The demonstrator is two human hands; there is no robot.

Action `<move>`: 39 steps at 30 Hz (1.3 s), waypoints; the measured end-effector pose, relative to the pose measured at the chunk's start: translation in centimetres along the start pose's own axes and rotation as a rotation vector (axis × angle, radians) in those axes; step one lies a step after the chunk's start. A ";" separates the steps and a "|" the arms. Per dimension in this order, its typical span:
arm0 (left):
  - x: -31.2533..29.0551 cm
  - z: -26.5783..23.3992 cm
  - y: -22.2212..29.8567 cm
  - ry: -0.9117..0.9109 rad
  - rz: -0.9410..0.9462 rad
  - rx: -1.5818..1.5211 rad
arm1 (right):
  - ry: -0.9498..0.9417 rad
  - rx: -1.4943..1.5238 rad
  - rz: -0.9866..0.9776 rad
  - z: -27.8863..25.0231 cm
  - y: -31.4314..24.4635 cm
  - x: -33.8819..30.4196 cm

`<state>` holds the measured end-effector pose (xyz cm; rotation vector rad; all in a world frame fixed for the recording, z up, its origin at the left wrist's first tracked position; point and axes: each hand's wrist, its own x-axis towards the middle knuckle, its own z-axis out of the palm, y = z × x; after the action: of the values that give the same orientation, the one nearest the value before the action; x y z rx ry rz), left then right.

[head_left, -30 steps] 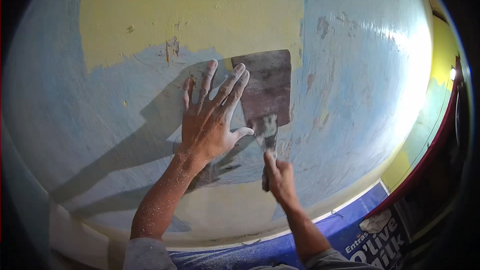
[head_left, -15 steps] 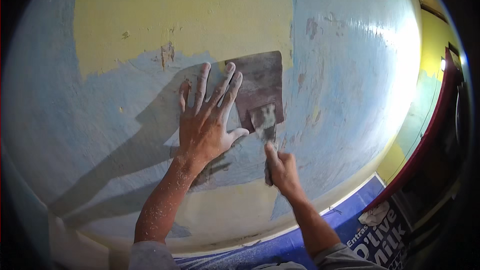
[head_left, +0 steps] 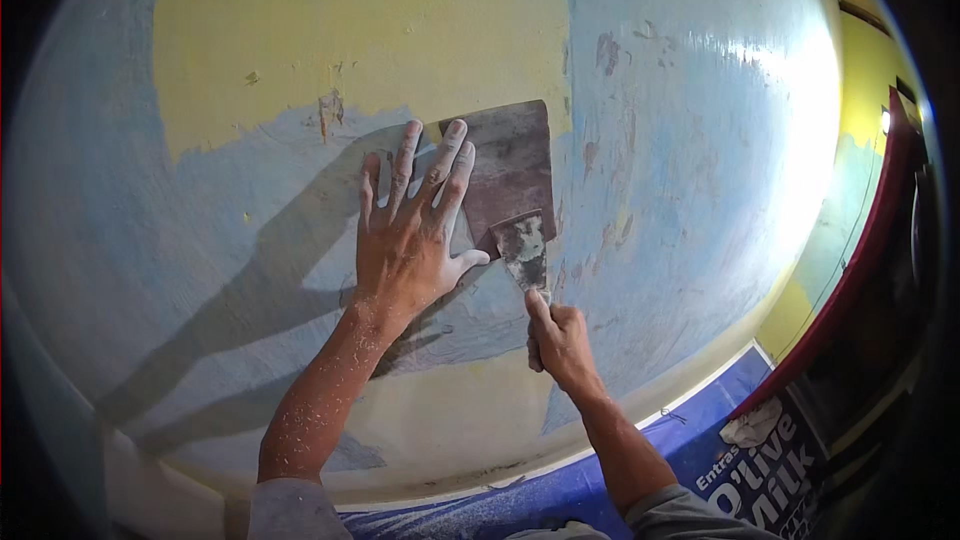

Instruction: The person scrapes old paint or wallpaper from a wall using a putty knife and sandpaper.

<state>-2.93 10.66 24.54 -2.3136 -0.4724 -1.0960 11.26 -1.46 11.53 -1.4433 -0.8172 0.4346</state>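
Observation:
My left hand [head_left: 405, 240] lies flat against the wall with its fingers spread. Its fingertips and thumb rest on the left side of a dark reddish-brown sheet that looks like sandpaper [head_left: 507, 165], its face streaked with pale dust. In my right hand [head_left: 565, 345] is a putty knife [head_left: 521, 252], gripped by its handle and pointing up. The spattered blade overlaps the sheet's lower edge. White specks of dust cover my left forearm, and part of the sheet is hidden under my left fingers.
The wall [head_left: 330, 200] has patchy yellow and blue paint with chipped spots. Along its foot runs a blue printed banner [head_left: 640, 460] with dust on it, and a crumpled pale piece [head_left: 752, 424] lies on it. A dark red edge [head_left: 850, 300] curves down at the right.
The view has shifted slightly, so the wall and sheet appear a little further left. The putty knife's blade sits slightly lower against the sheet. My left hand stays on the sheet.

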 end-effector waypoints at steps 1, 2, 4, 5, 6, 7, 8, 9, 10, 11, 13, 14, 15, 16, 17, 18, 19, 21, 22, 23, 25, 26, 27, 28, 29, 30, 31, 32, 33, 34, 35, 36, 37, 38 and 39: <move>0.1 0.0 0.0 -0.001 0.001 0.000 | 0.001 0.001 0.000 -0.3 -1.4 0.4; -0.2 -0.3 -0.2 -0.005 -0.014 0.023 | -0.062 -0.039 -0.032 -0.5 -3.9 1.1; -0.1 -0.2 -0.1 0.010 -0.040 0.076 | -0.085 -0.025 -0.083 -0.5 -5.6 2.9; 0.1 -0.2 0.1 0.008 -0.039 0.073 | -0.083 -0.025 -0.079 -0.7 -3.6 3.3; 0.4 -0.2 0.3 0.009 -0.028 0.072 | -0.060 -0.157 -0.223 -1.4 -0.6 3.0; 0.3 -0.8 0.1 0.008 -0.019 0.081 | -0.044 -0.282 -0.370 -1.6 1.7 1.5; 0.2 -0.5 -0.2 0.000 -0.022 0.091 | -0.059 -0.221 -0.120 -2.1 3.8 -1.0; 0.6 -0.3 -0.1 0.013 -0.031 0.096 | -0.062 -0.169 0.123 -3.1 5.4 -3.1; 1.1 -0.2 0.2 0.030 -0.017 0.077 | -0.024 -0.078 0.203 -3.9 5.9 -4.7; 1.0 -0.3 0.4 0.032 -0.002 0.057 | 0.009 0.015 0.298 -4.3 5.9 -6.5; 1.7 -0.7 0.7 0.120 0.016 0.077 | 0.027 0.049 0.215 -6.3 5.2 -7.4; 2.1 0.0 0.5 0.200 0.024 0.090 | 0.040 0.082 0.130 -7.2 4.9 -7.4; 2.5 0.4 0.5 0.282 0.033 0.103 | 0.025 0.212 0.124 -7.8 4.3 -7.2; 3.3 0.5 1.0 0.302 0.000 0.050 | 0.031 0.219 0.064 -8.1 4.1 -7.1; 3.6 0.1 1.6 0.309 -0.003 0.059 | 0.035 0.226 0.002 -8.3 3.7 -7.0; 3.7 -0.4 2.3 0.277 -0.022 0.085 | 0.025 0.227 -0.009 -8.2 3.2 -7.1; 3.8 -0.9 2.8 0.247 -0.037 0.106 | 0.067 0.195 -0.077 -8.1 2.4 -7.5; 3.0 -1.1 2.4 0.256 0.005 0.045 | 0.097 0.166 -0.159 -7.7 1.8 -7.3; 2.1 -1.2 2.4 0.228 -0.008 -0.130 | 0.099 0.194 -0.253 -7.8 1.9 -7.3; 1.1 -1.5 2.6 0.197 -0.019 -0.303 | 0.101 0.226 -0.345 -8.2 2.1 -7.4; -2.2 -2.6 3.6 0.165 -0.186 -0.603 | 0.024 0.255 -0.394 -9.8 2.1 -6.5; -3.5 -2.4 4.2 0.221 -0.209 -0.731 | 0.042 0.103 -0.457 -10.2 2.4 -5.8; -4.8 -2.8 4.4 0.287 -0.243 -0.835 | 0.038 -0.040 -0.530 -10.2 2.1 -4.8; -6.0 -2.5 4.5 0.290 -0.247 -0.813 | -0.014 -0.152 -0.522 -10.5 0.7 -4.4; -6.9 -2.1 5.1 0.211 -0.367 -0.758 | -0.027 -0.145 -0.527 -10.7 -0.3 -3.8; -7.2 -1.8 5.6 0.132 -0.485 -0.700 | -0.019 -0.222 -0.660 -10.4 -1.2 -3.2; -6.5 -2.2 7.3 0.222 -0.459 -0.631 | -0.012 -0.302 -0.794 -10.2 -1.8 -2.6; -6.5 -2.0 8.2 0.226 -0.409 -0.543 | 0.019 -0.270 -0.911 -9.7 -1.7 -1.6; -6.3 -1.8 9.0 0.227 -0.359 -0.454 | -0.031 -0.303 -0.815 -9.8 -2.3 -1.7; -5.9 -1.7 9.8 0.235 -0.371 -0.436 | -0.039 -0.357 -0.843 -9.4 -2.2 -1.4; -5.2 -1.4 10.8 0.286 -0.424 -0.352 | -0.046 -0.411 -0.872 -9.1 -2.1 -1.0; -4.8 -1.3 11.4 0.336 -0.475 -0.268 | -0.062 -0.403 -0.882 -8.7 -2.5 -0.8; -4.5 -1.2 11.3 0.336 -0.490 -0.254 | -0.066 -0.484 -0.887 -8.5 -3.1 -0.9; -3.7 -0.8 10.9 0.314 -0.416 -0.111 | -0.065 -0.569 -0.893 -8.6 -3.5 -0.8; -3.3 -0.3 10.7 0.288 -0.340 0.030 | -0.079 -0.567 -0.899 -8.9 -3.7 -0.5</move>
<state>0.38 1.73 18.72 -2.0486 -0.7792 -1.5419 16.49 -8.42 15.66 -1.3867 -1.6232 -0.4642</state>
